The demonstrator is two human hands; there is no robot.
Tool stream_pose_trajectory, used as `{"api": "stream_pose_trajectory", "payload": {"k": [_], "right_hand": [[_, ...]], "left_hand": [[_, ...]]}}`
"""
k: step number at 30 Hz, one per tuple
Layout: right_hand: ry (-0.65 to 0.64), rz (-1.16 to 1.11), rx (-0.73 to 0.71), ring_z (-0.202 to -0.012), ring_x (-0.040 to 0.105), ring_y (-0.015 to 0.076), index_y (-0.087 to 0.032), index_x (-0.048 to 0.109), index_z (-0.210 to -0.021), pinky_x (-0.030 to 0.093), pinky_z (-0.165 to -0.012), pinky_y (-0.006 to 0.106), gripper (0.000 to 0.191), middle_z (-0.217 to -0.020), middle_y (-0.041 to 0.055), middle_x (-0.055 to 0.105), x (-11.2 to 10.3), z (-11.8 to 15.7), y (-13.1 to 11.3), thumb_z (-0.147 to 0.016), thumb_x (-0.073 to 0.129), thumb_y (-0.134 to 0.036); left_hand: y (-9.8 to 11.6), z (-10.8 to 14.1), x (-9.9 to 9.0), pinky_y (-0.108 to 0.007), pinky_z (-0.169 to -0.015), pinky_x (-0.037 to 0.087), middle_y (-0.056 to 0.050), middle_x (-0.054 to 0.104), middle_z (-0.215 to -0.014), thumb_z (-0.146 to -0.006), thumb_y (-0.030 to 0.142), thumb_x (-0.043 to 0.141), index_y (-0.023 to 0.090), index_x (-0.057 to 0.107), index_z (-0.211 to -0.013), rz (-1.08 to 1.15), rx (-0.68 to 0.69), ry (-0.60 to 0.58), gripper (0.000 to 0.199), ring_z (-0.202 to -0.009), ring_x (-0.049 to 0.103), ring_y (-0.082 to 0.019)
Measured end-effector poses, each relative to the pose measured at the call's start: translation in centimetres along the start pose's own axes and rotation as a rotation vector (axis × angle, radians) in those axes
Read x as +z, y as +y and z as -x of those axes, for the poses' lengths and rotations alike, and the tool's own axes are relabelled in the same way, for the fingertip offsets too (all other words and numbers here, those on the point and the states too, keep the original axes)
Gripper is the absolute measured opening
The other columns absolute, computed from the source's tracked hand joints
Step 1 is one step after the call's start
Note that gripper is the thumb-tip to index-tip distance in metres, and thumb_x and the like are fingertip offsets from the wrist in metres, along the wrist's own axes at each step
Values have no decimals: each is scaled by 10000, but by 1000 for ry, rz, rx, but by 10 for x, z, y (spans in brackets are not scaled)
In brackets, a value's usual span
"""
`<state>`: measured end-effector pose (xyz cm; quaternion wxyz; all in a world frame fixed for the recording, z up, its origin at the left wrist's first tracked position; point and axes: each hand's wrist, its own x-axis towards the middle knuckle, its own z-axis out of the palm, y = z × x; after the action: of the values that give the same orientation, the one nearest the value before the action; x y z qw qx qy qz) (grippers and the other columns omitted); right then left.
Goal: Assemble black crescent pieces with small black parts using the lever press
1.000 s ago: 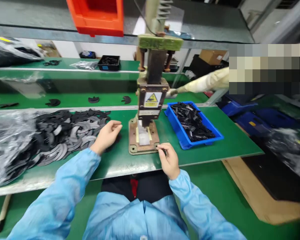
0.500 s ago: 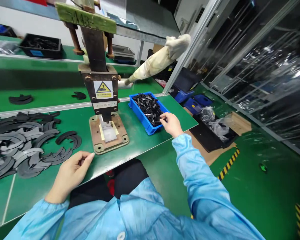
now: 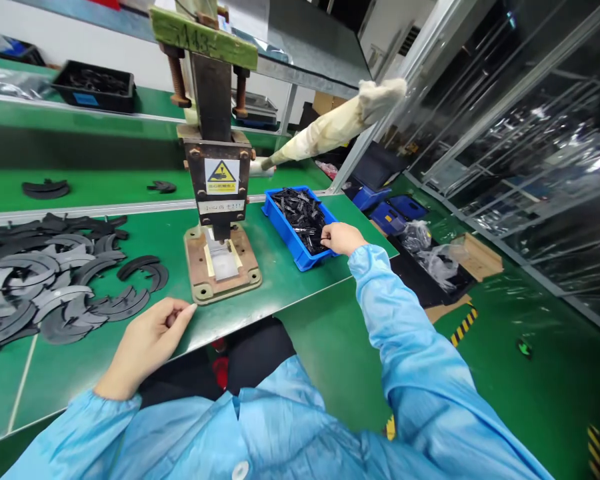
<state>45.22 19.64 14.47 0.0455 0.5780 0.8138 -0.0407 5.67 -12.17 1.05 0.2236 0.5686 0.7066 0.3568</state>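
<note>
My left hand [image 3: 153, 343] rests at the front edge of the green table, fingers curled and thumb against the forefinger; no part shows in it. Just beyond it stands a hand press [image 3: 217, 170] with a pale fixture [image 3: 225, 265] on its rusty base plate [image 3: 250, 257]. My right hand [image 3: 344, 237] reaches over the near right side of a blue bin [image 3: 283, 235]. Its fingertips are pinched together among small black plastic parts [image 3: 300, 210]; whatever they hold is hidden. Dark grey curved pieces [image 3: 25, 267] lie heaped left of my left hand.
The press's cloth-wrapped lever [image 3: 330, 127] sticks out to the right above the bin. A black tray [image 3: 95, 87] stands on the back shelf. Two more dark pieces lie behind the heap. A metal post [image 3: 380, 120] rises beyond the table, and boxes [image 3: 430, 260] lie on the floor.
My right hand has lowered slightly, and its fingers have closed in among the black parts. My left hand stays by the table edge. The view has shifted slightly.
</note>
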Motion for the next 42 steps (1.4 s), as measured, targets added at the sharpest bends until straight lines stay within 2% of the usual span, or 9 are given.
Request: {"api": "stream_pose_trajectory", "payload": {"k": [4, 7, 12, 15, 19, 30, 35, 40, 42], "right_hand": [[240, -64, -72, -1014, 717, 205, -223, 757, -1090, 592, -974, 390, 200, -1026, 69, 786, -6, 32, -12, -1001, 685, -388], [372, -151, -195, -1010, 709, 208, -228, 759, -1125, 573, -963, 384, 240, -1052, 78, 794, 5, 64, -41, -1027, 640, -413], [523, -568, -693, -941, 730, 199, -245, 760, -1105, 594, -878, 392, 153, -999, 58, 814, 51, 109, -117, -989, 724, -338], [475, -731, -857, -878, 721, 186, -245, 750, -1126, 585, -822, 379, 162, -960, 43, 811, 78, 123, -157, -967, 754, -273], [396, -835, -908, -829, 703, 170, -237, 739, -1103, 565, -783, 361, 142, -931, 35, 799, 99, 130, -188, -964, 760, -263], [331, -854, -906, -829, 701, 168, -232, 732, -1093, 568, -770, 361, 133, -916, 32, 789, 114, 129, -193, -971, 755, -279], [420, -820, -826, -1009, 739, 213, -268, 725, -1252, 648, -889, 413, 293, -1109, 73, 792, 71, 113, -171, -965, 752, -323], [901, -1103, -708, -1075, 700, 164, -314, 665, -1398, 608, -951, 399, 483, -1237, 45, 674, -36, 76, -146, -966, 727, -519], [915, -1184, -815, -1285, 692, 179, -348, 769, -1218, 555, -950, 375, 452, -1357, -42, 655, -80, 64, -146, -935, 653, -682]], "left_hand": [[2, 0, 0, -296, -672, 467, 16, 672, -769, -1026, 587, 634, 233, 737, -961, 45, 36, 22, 373, -697, 607, -170], [12, 0, 3, -289, -640, 450, 18, 633, -738, -1040, 520, 652, 222, 733, -938, 92, 92, 64, 325, -653, 555, -151], [43, 5, 16, -272, -649, 485, -14, 680, -889, -1042, 354, 696, 212, 738, -1108, 267, 245, 108, 162, -696, 589, -127], [58, 8, 20, -296, -717, 541, -46, 717, -1010, -1017, 293, 737, 224, 711, -1266, 315, 333, 100, 260, -762, 637, -137], [63, 11, 18, -300, -710, 553, -48, 731, -1002, -997, 248, 774, 241, 716, -1280, 317, 417, 89, 289, -780, 650, -144], [62, 11, 18, -317, -746, 597, -71, 775, -1012, -997, 197, 775, 231, 753, -1163, 277, 470, 111, 171, -887, 713, -177], [62, -14, -3, -325, -789, 595, -70, 791, -998, -1036, 279, 719, 220, 773, -1056, 135, 400, 193, 83, -891, 718, -184], [49, -77, -22, -320, -848, 584, -78, 799, -1092, -1062, 380, 645, 208, 799, -1143, -86, 292, 251, 245, -872, 701, -179], [46, -101, -21, -331, -944, 579, -86, 795, -1129, -1070, 359, 603, 203, 796, -1163, -163, 295, 214, 265, -992, 724, -207]]}}
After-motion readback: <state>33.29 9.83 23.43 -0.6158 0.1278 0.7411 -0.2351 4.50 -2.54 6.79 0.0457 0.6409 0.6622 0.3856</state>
